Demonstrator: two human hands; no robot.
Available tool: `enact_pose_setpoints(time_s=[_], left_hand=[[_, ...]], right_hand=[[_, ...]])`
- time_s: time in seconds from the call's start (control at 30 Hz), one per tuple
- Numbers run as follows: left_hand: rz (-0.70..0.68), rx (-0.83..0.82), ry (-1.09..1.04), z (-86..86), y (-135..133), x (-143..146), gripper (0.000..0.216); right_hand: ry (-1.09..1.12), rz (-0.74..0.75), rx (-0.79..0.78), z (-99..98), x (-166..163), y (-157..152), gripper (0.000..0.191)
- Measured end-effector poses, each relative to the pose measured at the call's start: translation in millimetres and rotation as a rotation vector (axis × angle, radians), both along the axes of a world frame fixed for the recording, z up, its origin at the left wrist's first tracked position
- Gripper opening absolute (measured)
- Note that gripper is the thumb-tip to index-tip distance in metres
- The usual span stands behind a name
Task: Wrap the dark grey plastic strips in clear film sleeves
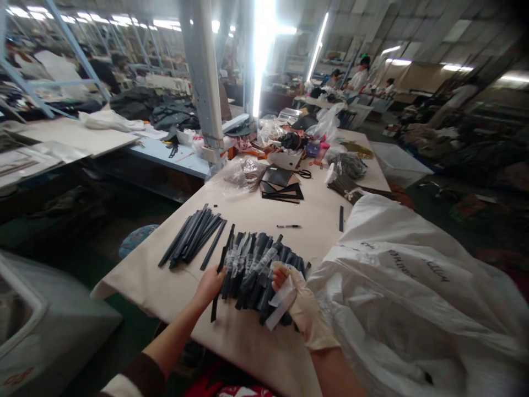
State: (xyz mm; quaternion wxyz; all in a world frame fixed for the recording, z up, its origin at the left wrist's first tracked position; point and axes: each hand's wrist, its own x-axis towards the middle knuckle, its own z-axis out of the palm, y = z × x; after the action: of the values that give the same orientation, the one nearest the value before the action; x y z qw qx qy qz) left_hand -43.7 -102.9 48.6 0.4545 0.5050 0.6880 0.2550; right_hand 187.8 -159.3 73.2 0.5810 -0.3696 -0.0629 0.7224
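Bundles of dark strips (258, 286), wrapped round the middle with translucent bands, lie side by side near the table's front edge. My left hand (210, 285) is closed on a single long dark strip (214, 309) at the left end of these bundles. At their right side, my right hand (300, 300) wears a pale glove with bare fingertips showing. Its fingers are curled in, and a short translucent strip (281, 304) hangs from them over the bundles. Left of the bundles lies a loose pile of similar dark strips (192, 237).
A large white sack (405, 298) bulges against the table's right side. Beyond the bundles are a pen (289, 226), dark flat pieces (278, 176), scissors (305, 173) and a clear plastic bag (243, 176). A pale bin (53, 314) stands on the floor at left.
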Motion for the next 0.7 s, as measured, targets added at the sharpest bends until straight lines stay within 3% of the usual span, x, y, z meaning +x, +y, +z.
enact_pose_setpoints(time_s=[0.13,0.27,0.37,0.57,0.7], left_hand=[[-0.088,0.023,-0.147,36.5,-32.2,21.5,0.031],[-0.226,-0.235,-0.422,59.0,-67.0,60.1,0.037],[-0.216,-0.326,-0.542,71.0,-81.1,75.5,0.035],[-0.14,-0.134,-0.531,109.2,-91.8,90.2,0.038],[-0.133,-0.078,-0.45,115.4,-95.9,105.2,0.042]], right_hand=[[0.015,0.02,0.009,21.2,-9.6,-0.6,0.03],[-0.093,0.019,0.104,36.3,-19.6,-5.4,0.038],[-0.165,0.005,0.182,43.7,-13.4,-13.7,0.044],[-0.188,-0.081,0.179,53.7,17.4,-38.3,0.041],[-0.192,-0.063,0.198,60.7,24.5,-52.7,0.043]])
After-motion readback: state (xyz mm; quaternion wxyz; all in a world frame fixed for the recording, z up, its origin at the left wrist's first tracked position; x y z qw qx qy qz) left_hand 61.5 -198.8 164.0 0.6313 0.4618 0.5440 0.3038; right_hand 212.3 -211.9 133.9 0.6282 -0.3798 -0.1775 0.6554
